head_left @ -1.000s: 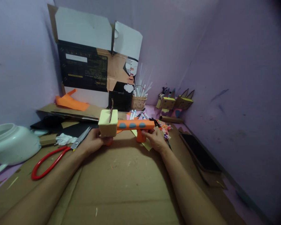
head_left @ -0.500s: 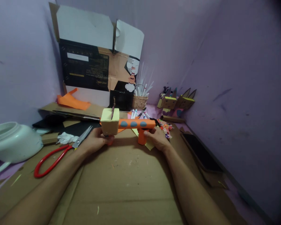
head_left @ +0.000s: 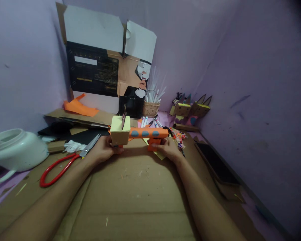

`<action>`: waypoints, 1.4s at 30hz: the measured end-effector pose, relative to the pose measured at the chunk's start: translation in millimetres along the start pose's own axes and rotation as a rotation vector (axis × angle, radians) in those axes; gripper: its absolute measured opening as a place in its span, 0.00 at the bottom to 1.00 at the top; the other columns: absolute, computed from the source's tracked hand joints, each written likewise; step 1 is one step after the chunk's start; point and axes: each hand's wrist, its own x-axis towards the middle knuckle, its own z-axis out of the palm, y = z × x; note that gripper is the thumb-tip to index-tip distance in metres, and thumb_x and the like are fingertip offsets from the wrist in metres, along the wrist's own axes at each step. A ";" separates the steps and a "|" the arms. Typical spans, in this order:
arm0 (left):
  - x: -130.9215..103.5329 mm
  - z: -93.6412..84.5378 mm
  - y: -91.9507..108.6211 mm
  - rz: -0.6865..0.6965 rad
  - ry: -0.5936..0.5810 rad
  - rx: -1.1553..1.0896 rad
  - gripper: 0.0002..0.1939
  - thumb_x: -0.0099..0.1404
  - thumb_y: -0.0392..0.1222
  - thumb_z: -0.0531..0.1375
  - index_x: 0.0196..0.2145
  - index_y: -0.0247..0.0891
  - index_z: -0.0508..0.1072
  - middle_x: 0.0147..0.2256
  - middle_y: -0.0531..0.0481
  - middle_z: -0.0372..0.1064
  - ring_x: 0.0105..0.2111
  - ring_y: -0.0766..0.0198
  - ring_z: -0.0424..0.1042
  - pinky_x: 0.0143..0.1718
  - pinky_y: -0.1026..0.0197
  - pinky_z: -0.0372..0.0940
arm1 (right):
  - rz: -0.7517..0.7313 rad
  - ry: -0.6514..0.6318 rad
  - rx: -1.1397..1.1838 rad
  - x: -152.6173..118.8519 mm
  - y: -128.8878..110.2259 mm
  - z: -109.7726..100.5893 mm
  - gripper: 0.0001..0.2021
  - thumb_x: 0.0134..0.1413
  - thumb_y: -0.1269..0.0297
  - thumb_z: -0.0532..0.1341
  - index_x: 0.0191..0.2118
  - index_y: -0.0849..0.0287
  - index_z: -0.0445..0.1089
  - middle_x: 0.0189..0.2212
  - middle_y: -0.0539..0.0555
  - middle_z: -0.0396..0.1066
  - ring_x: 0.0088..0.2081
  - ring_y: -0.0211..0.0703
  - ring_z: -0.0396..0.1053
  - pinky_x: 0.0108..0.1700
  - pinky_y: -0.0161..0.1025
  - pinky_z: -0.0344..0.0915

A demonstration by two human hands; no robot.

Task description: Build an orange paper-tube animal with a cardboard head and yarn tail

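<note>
Between my hands, above the cardboard work surface, is a paper craft figure: an orange body with blue-grey spots and a small box at its left end. The box has a pale yellow top with a thin dark piece standing up from it. My left hand is closed at the figure's left end, its thumb under the box on an orange part; its other fingers are partly hidden. My right hand pinches the short orange leg under the right end.
Red-handled scissors lie open at left beside a white teapot-like pot and crumpled tissue. Behind are markers, a basket of white sticks and a flattened box. A phone lies right; cardboard animal figures stand behind.
The whole view has shifted slightly, with things appearing a little farther right. My right thumb and fingers have moved farther onto the orange leg. The left hand keeps its hold.
</note>
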 end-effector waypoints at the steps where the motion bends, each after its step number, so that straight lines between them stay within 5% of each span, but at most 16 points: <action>1: 0.1 0.1 0.0 0.005 0.000 0.001 0.09 0.41 0.36 0.64 0.25 0.33 0.72 0.24 0.53 0.70 0.27 0.63 0.67 0.29 0.64 0.60 | -0.003 -0.004 -0.003 -0.5 -0.7 -0.2 0.14 0.28 0.65 0.69 0.28 0.61 0.71 0.28 0.55 0.75 0.32 0.49 0.72 0.35 0.43 0.67; 7: -1.3 -0.6 4.2 -0.002 0.007 0.011 0.07 0.42 0.37 0.63 0.22 0.34 0.70 0.22 0.54 0.68 0.25 0.65 0.66 0.26 0.65 0.59 | -0.052 -0.036 -0.025 -7.4 -10.8 0.6 0.18 0.33 0.62 0.68 0.35 0.60 0.72 0.36 0.56 0.75 0.38 0.49 0.71 0.40 0.44 0.66; 16: -7.1 3.7 13.8 -0.024 0.003 -0.051 0.11 0.41 0.36 0.64 0.26 0.33 0.71 0.25 0.53 0.70 0.27 0.63 0.67 0.28 0.64 0.60 | -0.092 0.013 -0.039 -5.3 -12.5 -0.9 0.15 0.35 0.60 0.68 0.33 0.60 0.71 0.33 0.56 0.75 0.38 0.50 0.71 0.41 0.45 0.65; 25: -12.2 5.9 23.5 -0.068 -0.040 -0.060 0.15 0.41 0.34 0.64 0.30 0.34 0.70 0.28 0.52 0.71 0.28 0.63 0.69 0.27 0.65 0.62 | -0.004 -0.092 -0.072 -6.2 -14.6 -8.7 0.19 0.29 0.69 0.69 0.35 0.60 0.70 0.36 0.56 0.75 0.39 0.51 0.71 0.44 0.48 0.65; 35: -4.7 -4.6 5.2 0.014 -0.181 -0.084 0.26 0.43 0.37 0.65 0.43 0.33 0.68 0.39 0.43 0.72 0.40 0.53 0.71 0.37 0.58 0.65 | -0.004 -0.171 -0.048 -6.9 -14.5 -17.0 0.21 0.29 0.73 0.67 0.37 0.59 0.69 0.40 0.56 0.73 0.42 0.49 0.70 0.46 0.45 0.65; 42: -4.7 -5.9 4.6 0.018 -0.198 -0.043 0.22 0.43 0.33 0.63 0.39 0.34 0.69 0.37 0.45 0.73 0.37 0.56 0.71 0.37 0.58 0.65 | -0.006 -0.154 -0.100 -5.2 -12.8 -19.3 0.19 0.29 0.74 0.68 0.36 0.61 0.70 0.37 0.55 0.74 0.37 0.48 0.72 0.41 0.44 0.66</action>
